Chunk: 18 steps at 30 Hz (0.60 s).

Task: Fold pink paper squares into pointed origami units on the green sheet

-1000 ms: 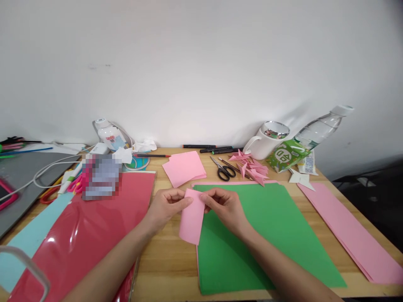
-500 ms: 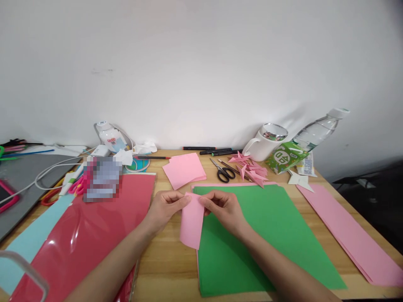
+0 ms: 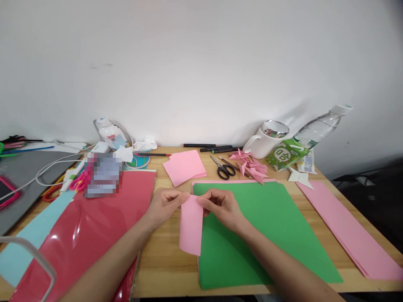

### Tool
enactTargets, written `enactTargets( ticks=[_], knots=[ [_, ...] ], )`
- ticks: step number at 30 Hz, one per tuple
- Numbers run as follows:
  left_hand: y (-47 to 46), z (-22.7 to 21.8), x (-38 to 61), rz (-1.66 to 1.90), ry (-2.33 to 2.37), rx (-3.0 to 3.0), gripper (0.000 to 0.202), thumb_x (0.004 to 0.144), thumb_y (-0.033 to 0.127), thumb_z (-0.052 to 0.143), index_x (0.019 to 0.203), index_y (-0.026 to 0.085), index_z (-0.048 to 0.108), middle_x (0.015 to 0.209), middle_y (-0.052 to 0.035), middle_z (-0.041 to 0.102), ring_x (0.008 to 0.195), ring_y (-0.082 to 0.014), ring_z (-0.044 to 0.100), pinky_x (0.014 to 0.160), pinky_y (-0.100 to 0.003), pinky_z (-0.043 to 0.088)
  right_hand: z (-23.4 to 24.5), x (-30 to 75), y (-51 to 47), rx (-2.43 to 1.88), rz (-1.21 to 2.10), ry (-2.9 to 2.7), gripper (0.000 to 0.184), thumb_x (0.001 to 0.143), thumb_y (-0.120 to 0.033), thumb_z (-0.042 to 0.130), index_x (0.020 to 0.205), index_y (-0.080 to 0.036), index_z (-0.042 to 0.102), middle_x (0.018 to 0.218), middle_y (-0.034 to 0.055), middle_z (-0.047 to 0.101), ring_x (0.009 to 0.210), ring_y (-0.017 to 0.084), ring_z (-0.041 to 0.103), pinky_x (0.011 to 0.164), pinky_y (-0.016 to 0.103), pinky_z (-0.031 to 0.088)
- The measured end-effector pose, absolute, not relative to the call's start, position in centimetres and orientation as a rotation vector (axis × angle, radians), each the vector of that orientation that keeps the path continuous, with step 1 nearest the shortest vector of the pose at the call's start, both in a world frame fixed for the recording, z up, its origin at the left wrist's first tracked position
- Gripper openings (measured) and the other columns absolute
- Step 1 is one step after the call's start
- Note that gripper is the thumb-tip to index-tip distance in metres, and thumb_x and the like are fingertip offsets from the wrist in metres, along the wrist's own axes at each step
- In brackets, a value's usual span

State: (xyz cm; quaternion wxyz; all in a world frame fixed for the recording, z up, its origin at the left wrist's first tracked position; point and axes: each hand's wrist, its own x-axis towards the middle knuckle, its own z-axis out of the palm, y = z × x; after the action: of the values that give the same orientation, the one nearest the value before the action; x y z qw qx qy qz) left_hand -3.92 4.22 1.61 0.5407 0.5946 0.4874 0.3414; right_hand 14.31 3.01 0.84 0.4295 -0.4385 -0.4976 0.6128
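Observation:
A small pink sheet of paper (image 3: 191,226) hangs, slightly curved, between my two hands over the gap between the red pack and the green sheets. My left hand (image 3: 166,206) pinches its top left corner between thumb and fingertips. At the top right corner, my right hand (image 3: 220,206) pinches it the same way, above the edge of the green paper stack (image 3: 261,226). Beyond the hands lie square pink sheets (image 3: 185,167), black-handled scissors (image 3: 225,170) and a heap of folded pink paper pieces (image 3: 253,167).
Red paper in a clear sleeve (image 3: 103,226) covers the left side. Pink strips (image 3: 352,230) lie at right. Along the back stand a white mug (image 3: 262,142), a green packet (image 3: 286,155), a tilted water bottle (image 3: 321,126) and a white bottle (image 3: 111,134). Black markers (image 3: 217,149) lie by the wall.
Both hands still pinch the pink sheet at its top. Its lower end hangs slightly lower and flatter than before. The view has tilted a little.

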Motion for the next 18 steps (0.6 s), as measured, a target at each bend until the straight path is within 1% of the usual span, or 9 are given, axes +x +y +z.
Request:
enactTargets(
  ticks=[3, 6, 8, 11, 15, 18],
  knots=[
    [4.17, 1.48, -3.76, 0.847, 1.161, 1.390, 0.042, 0.075, 0.051, 0.062, 0.056, 0.013, 0.063, 0.053, 0.0012, 0.055, 0.055, -0.0112, 0.047, 0.051, -0.021, 0.036, 0.75, 14.38, 3.06, -1.096, 1.514, -1.227, 0.037, 0.064, -0.049, 0.075, 0.057, -0.016, 0.060, 0.052, -0.0011, 0.059, 0.047, 0.011, 0.054, 0.047, 0.023, 0.045],
    [4.12, 1.54, -3.52, 0.748, 1.079, 1.371, 0.048, 0.074, 0.056, 0.060, 0.053, 0.013, 0.061, 0.052, 0.0013, 0.053, 0.052, -0.0099, 0.044, 0.049, -0.021, 0.034, 0.65, 14.67, 3.32, -1.101, 1.457, -1.200, 0.036, 0.064, -0.048, 0.075, 0.057, -0.016, 0.060, 0.052, -0.0009, 0.059, 0.047, 0.011, 0.054, 0.047, 0.023, 0.045],
    [4.10, 1.58, -3.41, 0.659, 1.027, 1.385, 0.046, 0.074, 0.055, 0.061, 0.056, 0.012, 0.063, 0.055, 0.0009, 0.055, 0.053, -0.0100, 0.046, 0.050, -0.021, 0.034, 0.65, 14.88, 3.50, -1.109, 1.432, -1.191, 0.036, 0.064, -0.049, 0.075, 0.058, -0.016, 0.061, 0.052, -0.0008, 0.059, 0.047, 0.010, 0.054, 0.047, 0.023, 0.045],
    [4.07, 1.44, -3.33, 0.623, 1.014, 1.315, 0.041, 0.073, 0.052, 0.064, 0.066, 0.012, 0.067, 0.062, -0.0001, 0.061, 0.058, -0.0114, 0.050, 0.054, -0.022, 0.037, 0.75, 15.05, 3.64, -1.128, 1.426, -1.188, 0.037, 0.063, -0.049, 0.075, 0.057, -0.016, 0.062, 0.051, -0.0004, 0.060, 0.047, 0.011, 0.054, 0.047, 0.023, 0.047],
    [4.07, 0.97, -3.35, 0.628, 0.992, 1.192, 0.037, 0.072, 0.049, 0.067, 0.070, 0.013, 0.068, 0.066, -0.0016, 0.064, 0.063, -0.0136, 0.054, 0.058, -0.024, 0.041, 0.91, 15.00, 3.60, -1.138, 1.455, -1.157, 0.037, 0.062, -0.050, 0.075, 0.057, -0.016, 0.062, 0.051, -0.0005, 0.061, 0.045, 0.010, 0.054, 0.045, 0.023, 0.048],
    [4.13, 0.81, -3.40, 0.621, 0.989, 1.187, 0.036, 0.071, 0.048, 0.068, 0.070, 0.012, 0.068, 0.065, -0.0015, 0.064, 0.061, -0.0127, 0.054, 0.056, -0.023, 0.040, 0.92, 14.92, 3.57, -1.141, 1.478, -1.129, 0.038, 0.059, -0.050, 0.077, 0.058, -0.015, 0.063, 0.052, -0.0008, 0.061, 0.044, 0.010, 0.055, 0.043, 0.023, 0.048]
  ],
)
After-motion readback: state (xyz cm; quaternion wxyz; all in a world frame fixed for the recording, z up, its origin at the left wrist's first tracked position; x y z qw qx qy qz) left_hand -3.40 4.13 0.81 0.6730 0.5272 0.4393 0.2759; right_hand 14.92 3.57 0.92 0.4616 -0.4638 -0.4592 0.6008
